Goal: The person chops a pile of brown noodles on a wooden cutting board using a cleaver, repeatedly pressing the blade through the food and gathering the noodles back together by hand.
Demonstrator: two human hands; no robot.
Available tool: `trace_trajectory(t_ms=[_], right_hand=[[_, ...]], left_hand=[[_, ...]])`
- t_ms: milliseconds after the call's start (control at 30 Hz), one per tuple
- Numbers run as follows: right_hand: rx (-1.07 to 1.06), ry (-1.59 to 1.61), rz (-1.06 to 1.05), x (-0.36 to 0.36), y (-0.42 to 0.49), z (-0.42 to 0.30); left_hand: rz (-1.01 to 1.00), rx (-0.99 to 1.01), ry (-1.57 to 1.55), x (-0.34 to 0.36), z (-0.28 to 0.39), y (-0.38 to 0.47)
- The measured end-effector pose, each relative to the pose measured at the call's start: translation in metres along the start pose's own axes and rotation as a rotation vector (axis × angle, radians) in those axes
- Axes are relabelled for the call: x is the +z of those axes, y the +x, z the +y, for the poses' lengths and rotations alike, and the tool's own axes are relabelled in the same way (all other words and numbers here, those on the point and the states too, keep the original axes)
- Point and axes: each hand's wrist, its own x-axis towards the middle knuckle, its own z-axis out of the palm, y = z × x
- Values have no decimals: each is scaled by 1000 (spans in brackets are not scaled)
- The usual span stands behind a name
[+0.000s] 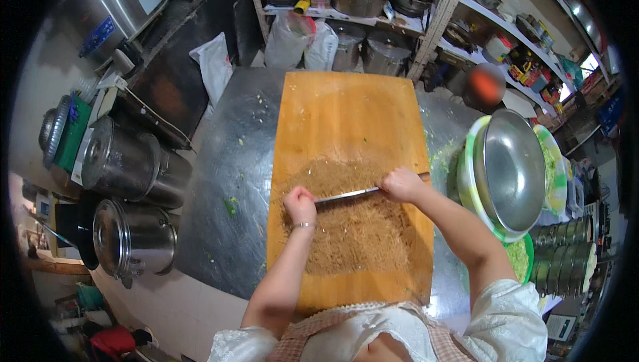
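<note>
A knife spans the wooden cutting board from side to side, its narrow blade seen from above. My right hand is closed around the handle, whose dark end sticks out past the fist. At the other end, my left hand grips the blade near its tip. Under and around the blade spreads a layer of finely chopped brown strands, perhaps noodles. It is flatter and finer beyond the knife, thicker and stringier on the near side.
The board lies on a metal table dotted with green scraps. At right stand a large steel bowl and a green basin of shredded greens. Lidded steel pots stand left; white sacks and shelves are beyond the table.
</note>
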Motion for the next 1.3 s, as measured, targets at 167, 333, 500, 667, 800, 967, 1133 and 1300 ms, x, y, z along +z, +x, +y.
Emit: trace_trajectory(t_ms=[167, 333, 500, 667, 800, 967, 1133, 1300], right_hand=[[64, -14, 91, -48, 12, 14], [93, 40, 284, -41, 77, 36], [88, 83, 211, -20, 82, 31], [64, 79, -4, -37, 19, -4], [117, 52, -97, -60, -28, -27], [185, 57, -74, 2, -35, -48], [210, 65, -12, 16, -43, -39], [147, 75, -37, -49, -65, -81]], left_hand=[[-56, -55, -76, 5, 47, 23], [-25, 129, -36, 17, 22, 97], [-24, 55, -57, 13, -3, 97], [-9, -125, -108, -3, 5, 30], [-47, -202, -223, -4, 35, -6], [-103, -50, 37, -9, 10, -17], [-106, 6, 49, 0, 1, -16], [-68, -100, -181, -25, 49, -21]])
